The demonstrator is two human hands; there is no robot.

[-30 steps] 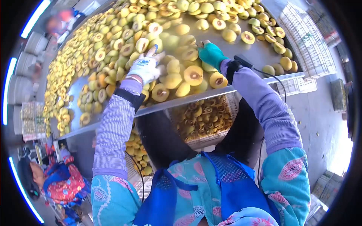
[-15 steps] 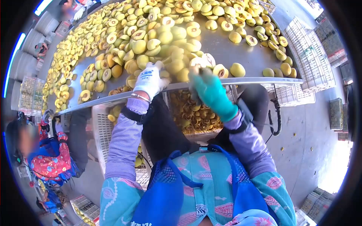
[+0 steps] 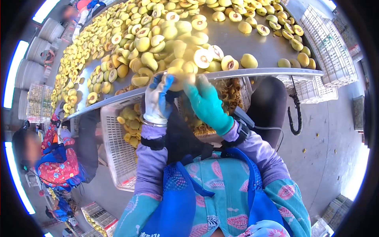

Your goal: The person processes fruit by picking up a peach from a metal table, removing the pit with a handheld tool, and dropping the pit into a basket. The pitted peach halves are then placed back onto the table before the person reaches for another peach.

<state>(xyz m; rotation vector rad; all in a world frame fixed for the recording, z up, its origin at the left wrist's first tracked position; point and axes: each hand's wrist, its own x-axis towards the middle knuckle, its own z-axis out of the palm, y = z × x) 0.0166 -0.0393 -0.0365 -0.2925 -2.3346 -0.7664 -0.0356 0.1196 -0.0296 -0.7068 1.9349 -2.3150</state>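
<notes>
- My left hand (image 3: 157,102) and right hand (image 3: 206,106) together grasp one fruit (image 3: 179,76) at the table (image 3: 268,72) rim.
- The heap (image 3: 158,39) of halves crowds just behind.
- A crate (image 3: 116,150) sits below, with a co-worker (image 3: 55,166) to the left.

The yellow fruit (image 3: 179,77) is a rounded, pale yellow stone fruit with smooth skin facing the camera. It is blurred, so whether it is whole or halved cannot be determined. It is held between the fingertips of the left hand (image 3: 157,102) and the right hand (image 3: 206,106), clear of any surface. It is positioned just in front of the near edge of the desk (image 3: 252,47), close to the heap of similar cut fruit halves (image 3: 173,39) lying there.
</notes>
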